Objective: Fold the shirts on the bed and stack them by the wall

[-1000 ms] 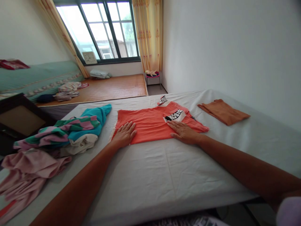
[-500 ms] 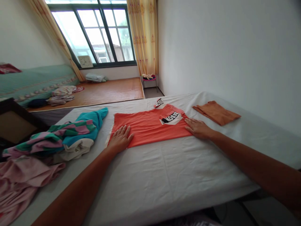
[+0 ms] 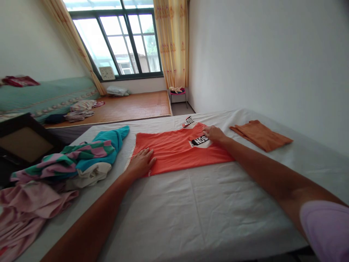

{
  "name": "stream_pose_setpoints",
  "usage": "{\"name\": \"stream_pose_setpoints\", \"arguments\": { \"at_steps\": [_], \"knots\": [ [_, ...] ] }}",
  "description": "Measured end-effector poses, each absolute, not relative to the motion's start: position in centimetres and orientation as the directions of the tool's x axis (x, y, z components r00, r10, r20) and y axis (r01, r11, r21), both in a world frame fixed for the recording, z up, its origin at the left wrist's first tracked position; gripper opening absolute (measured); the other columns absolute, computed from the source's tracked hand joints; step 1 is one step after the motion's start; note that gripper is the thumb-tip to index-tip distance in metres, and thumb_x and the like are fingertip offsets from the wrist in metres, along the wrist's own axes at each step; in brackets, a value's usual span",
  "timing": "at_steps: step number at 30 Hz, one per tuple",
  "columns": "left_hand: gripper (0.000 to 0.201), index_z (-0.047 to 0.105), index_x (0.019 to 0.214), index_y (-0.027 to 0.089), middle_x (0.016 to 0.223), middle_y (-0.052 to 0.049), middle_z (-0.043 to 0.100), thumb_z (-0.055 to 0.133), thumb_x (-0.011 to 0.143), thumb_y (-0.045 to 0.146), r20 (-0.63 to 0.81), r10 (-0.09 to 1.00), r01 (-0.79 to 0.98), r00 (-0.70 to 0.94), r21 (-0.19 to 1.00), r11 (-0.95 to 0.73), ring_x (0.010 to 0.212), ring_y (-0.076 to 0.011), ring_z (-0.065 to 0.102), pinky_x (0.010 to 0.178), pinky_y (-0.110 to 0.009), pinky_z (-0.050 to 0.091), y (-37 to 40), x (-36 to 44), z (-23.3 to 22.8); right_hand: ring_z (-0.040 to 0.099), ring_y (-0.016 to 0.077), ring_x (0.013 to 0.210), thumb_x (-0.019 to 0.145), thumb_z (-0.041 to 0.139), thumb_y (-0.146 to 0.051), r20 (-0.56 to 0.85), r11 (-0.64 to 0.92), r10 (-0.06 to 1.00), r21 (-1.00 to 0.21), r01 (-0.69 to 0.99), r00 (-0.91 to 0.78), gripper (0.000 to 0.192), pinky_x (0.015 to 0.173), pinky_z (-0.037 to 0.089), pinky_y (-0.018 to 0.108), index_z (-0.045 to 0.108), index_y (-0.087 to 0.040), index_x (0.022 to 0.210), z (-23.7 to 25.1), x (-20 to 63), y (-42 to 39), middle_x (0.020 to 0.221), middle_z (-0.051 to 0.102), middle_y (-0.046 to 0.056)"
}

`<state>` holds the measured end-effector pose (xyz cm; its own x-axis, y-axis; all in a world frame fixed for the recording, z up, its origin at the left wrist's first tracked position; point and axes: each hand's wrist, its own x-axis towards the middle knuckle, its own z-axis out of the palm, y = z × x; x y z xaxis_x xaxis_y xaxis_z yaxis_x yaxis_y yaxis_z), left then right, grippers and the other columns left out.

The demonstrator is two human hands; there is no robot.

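Head view, near to far: the left hand [image 3: 141,163] lies flat, fingers spread, pressing the near-left corner of the coral T-shirt [image 3: 174,153], at about 8 o'clock on the garment. The shirt is spread, partly folded, in the middle of the white sheet [image 3: 191,211]. Farther out, the right hand [image 3: 214,133] rests at the shirt's 1 o'clock edge, by the black-and-white printed panel [image 3: 201,140]; its fingers curl over the cloth, but whether they pinch it cannot be told. If only that far edge is pulled, the fold could skew or ruck under the left palm. The loose clothes pile [image 3: 68,163] at 9 o'clock lies near enough to snag. A folded orange cloth [image 3: 260,135] sits well apart at 2 o'clock.
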<state>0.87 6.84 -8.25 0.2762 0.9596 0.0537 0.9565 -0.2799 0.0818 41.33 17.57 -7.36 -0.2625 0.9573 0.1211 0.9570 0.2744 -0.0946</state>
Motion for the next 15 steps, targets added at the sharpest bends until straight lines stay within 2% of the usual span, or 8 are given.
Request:
{"name": "stream_pose_setpoints", "arguments": {
  "at_steps": [2, 4, 9, 12, 15],
  "knots": [
    [0.053, 0.058, 0.133, 0.017, 0.143, -0.010, 0.053, 0.033, 0.095, 0.043, 0.111, 0.947, 0.934, 0.301, 0.166, -0.317, 0.134, -0.0232, 0.047, 0.114, -0.035, 0.033, 8.4, -0.3, -7.3, 0.059, 0.0248, 0.117, 0.099, 0.038, -0.035, 0.148, 0.157, 0.980, -0.141, 0.977, -0.136, 0.042, 0.100, 0.042, 0.033, 0.063, -0.015, 0.125, -6.9, 42.6, 20.0, 0.127, 0.065, 0.014],
    [0.049, 0.061, 0.130, 0.016, 0.138, -0.009, 0.058, 0.036, 0.093, 0.037, 0.157, 0.953, 0.937, 0.258, 0.200, -0.287, 0.129, -0.0223, 0.052, 0.113, -0.033, 0.035, 10.6, -1.5, -6.4, 0.057, 0.0262, 0.121, 0.097, 0.044, -0.039, 0.133, 0.113, 0.987, -0.164, 0.980, -0.091, 0.047, 0.099, 0.042, 0.032, 0.057, -0.013, 0.133, -6.8, 43.5, 22.1, 0.133, 0.060, 0.016],
    [0.056, 0.051, 0.138, 0.009, 0.142, -0.014, 0.053, 0.045, 0.087, 0.031, 0.127, 0.987, 0.978, 0.095, 0.174, -0.116, 0.135, -0.0244, 0.046, 0.114, -0.034, 0.031, 16.7, -4.1, -5.4, 0.053, 0.0282, 0.125, 0.095, 0.049, -0.042, 0.056, 0.035, 0.998, -0.226, 0.974, -0.022, 0.055, 0.098, 0.042, 0.032, 0.049, -0.007, 0.138, -7.4, 43.4, 25.9, 0.137, 0.056, 0.021],
    [0.061, 0.045, 0.141, 0.005, 0.145, -0.018, 0.049, 0.045, 0.087, 0.033, 0.129, 0.992, 0.974, -0.008, 0.226, -0.022, 0.137, -0.0245, 0.043, 0.113, -0.033, 0.032, 19.5, -4.9, -5.9, 0.054, 0.0280, 0.124, 0.095, 0.049, -0.043, 0.056, 0.033, 0.998, -0.265, 0.964, -0.019, 0.055, 0.097, 0.043, 0.032, 0.050, -0.008, 0.137, -7.9, 42.0, 27.8, 0.135, 0.057, 0.021],
    [0.061, 0.048, 0.139, 0.006, 0.140, -0.018, 0.054, 0.047, 0.086, 0.036, 0.090, 0.996, 0.953, -0.019, 0.304, -0.009, 0.130, -0.0243, 0.050, 0.107, -0.032, 0.038, 21.5, -5.4, -6.7, 0.056, 0.0285, 0.123, 0.095, 0.050, -0.043, 0.064, 0.028, 0.998, -0.294, 0.955, -0.010, 0.054, 0.097, 0.043, 0.033, 0.049, -0.008, 0.136, -8.3, 40.3, 29.8, 0.134, 0.057, 0.022]
  ]
}}
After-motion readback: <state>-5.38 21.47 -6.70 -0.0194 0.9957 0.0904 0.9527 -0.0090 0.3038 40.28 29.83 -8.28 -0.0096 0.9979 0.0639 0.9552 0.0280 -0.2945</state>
